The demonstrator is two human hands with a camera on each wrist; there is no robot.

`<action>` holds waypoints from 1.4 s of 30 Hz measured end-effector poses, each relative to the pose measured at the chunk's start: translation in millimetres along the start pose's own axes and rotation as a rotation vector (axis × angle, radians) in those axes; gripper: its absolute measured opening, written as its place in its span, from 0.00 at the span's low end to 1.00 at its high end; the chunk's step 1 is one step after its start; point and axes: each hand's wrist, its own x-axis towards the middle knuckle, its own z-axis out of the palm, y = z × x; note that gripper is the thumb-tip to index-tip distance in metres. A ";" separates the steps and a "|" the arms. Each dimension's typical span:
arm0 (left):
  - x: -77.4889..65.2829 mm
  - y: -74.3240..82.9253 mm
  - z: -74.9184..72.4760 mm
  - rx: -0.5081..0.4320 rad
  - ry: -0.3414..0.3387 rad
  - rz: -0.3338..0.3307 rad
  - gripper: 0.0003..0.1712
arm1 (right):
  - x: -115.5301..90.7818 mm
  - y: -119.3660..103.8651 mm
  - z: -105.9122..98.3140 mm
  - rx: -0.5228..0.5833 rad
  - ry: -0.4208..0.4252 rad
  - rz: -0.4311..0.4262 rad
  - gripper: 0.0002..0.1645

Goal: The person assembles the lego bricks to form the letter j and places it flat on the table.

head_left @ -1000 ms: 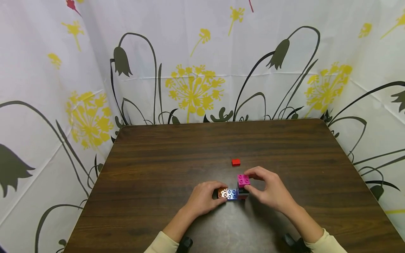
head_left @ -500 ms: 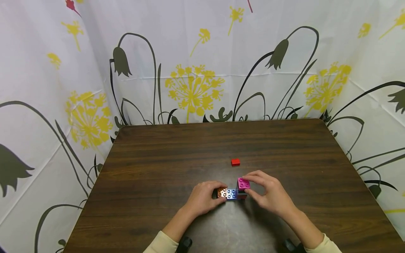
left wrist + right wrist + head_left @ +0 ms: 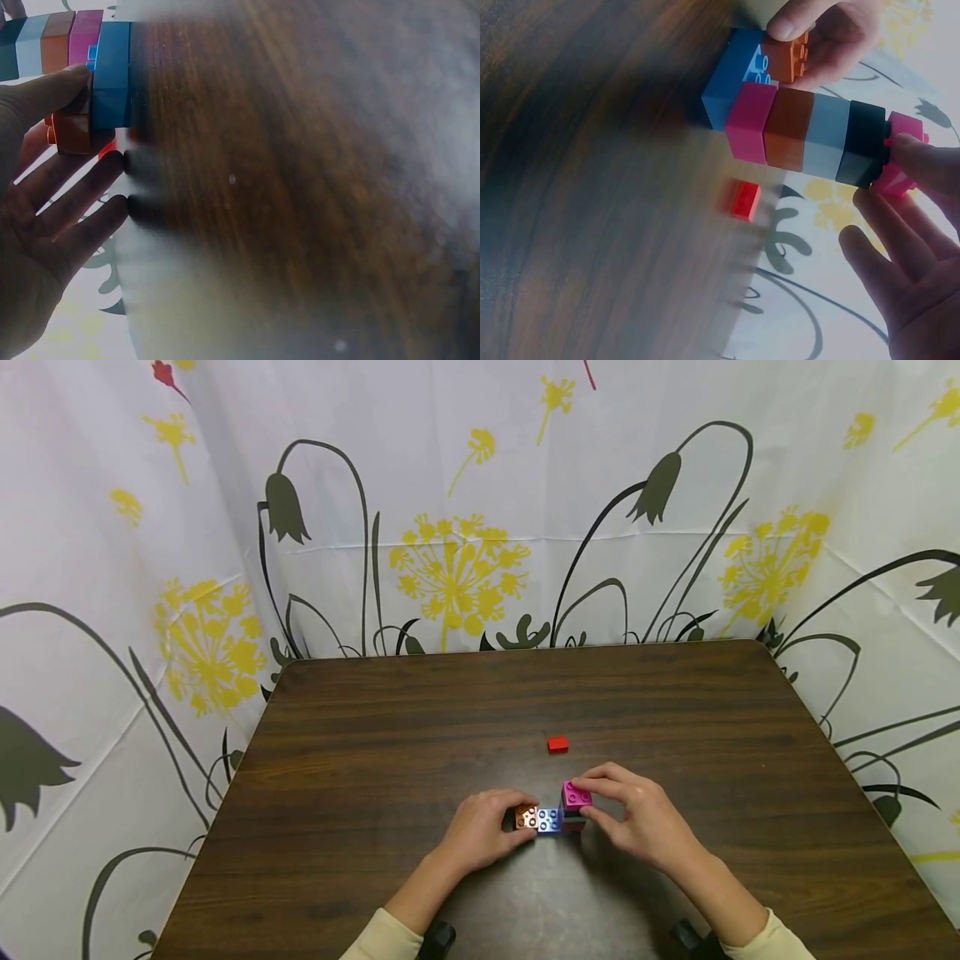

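A long blue toy building brick [image 3: 724, 82] lies on the table, with an orange brick [image 3: 527, 817] on its left end. My left hand [image 3: 480, 828] grips that end, thumb on the near side and fingers on the far side. From the other end rises a tower: a magenta brick [image 3: 748, 122], a brown-orange brick [image 3: 788, 130], a pale blue brick [image 3: 826, 133] and a dark brick [image 3: 863, 144]. At its top, my right hand [image 3: 637, 818] pinches a pink brick [image 3: 577, 797] between thumb and fingertips. A sliver of dark studs shows beneath it in the right wrist view.
Behind the tower, a small red brick [image 3: 557, 744] lies alone on the dark wood table [image 3: 375, 718]. A white curtain [image 3: 495, 468] with flower prints hangs along the table's back edge and sides.
My right hand has lowered the pink brick a little onto the dark brick, so less of the dark brick shows from above. The left hand has stayed on the orange end.
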 end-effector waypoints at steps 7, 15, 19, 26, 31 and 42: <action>0.0 0.0 0.7 0.002 0.001 0.004 0.20 | -0.5 0.7 -0.7 -0.017 -0.001 -0.015 0.22; 0.3 1.0 1.3 -0.002 -0.001 0.002 0.20 | -2.2 5.1 -1.6 0.003 0.027 -0.080 0.24; 0.9 1.3 1.3 0.003 0.001 0.002 0.20 | -3.2 5.2 -2.9 0.036 0.031 -0.067 0.24; 2.0 2.3 0.3 -0.001 -0.006 -0.003 0.20 | -2.7 4.7 -3.7 -0.002 0.025 -0.069 0.25; 2.1 1.9 0.5 0.004 -0.003 -0.008 0.20 | 0.5 1.7 -4.7 -0.030 0.004 -0.054 0.23; 1.1 1.4 0.1 0.006 -0.002 -0.004 0.20 | 2.9 0.0 -2.6 -0.052 -0.016 -0.036 0.23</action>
